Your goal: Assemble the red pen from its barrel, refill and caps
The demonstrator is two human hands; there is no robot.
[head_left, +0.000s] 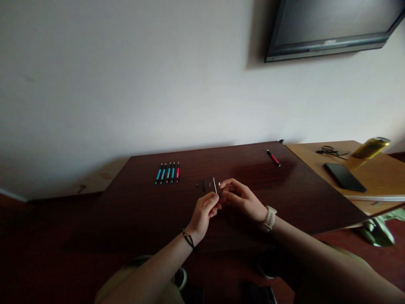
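Note:
Near the middle of the dark table, my left hand [203, 211] pinches a thin white rod [215, 185] that points up and away. My right hand [242, 197] is just beside it, fingers curled and fingertips close to the left ones; what they hold, if anything, is too small to tell. Beyond the hands lie a black tube-like part [204, 185], a tiny dark piece [197, 185] and a small spring-like piece [209, 184]. A small white piece [219, 184] shows at my right index fingertip. Several blue pens [163, 173] and a red pen [177, 172] form a row at left.
Another red pen [274, 158] lies at the back right of the dark table [133, 211]. On the lighter table [316, 169] to the right are a phone [344, 176], a black cable [330, 151] and a yellow can [371, 147]. A screen [332, 25] hangs on the wall.

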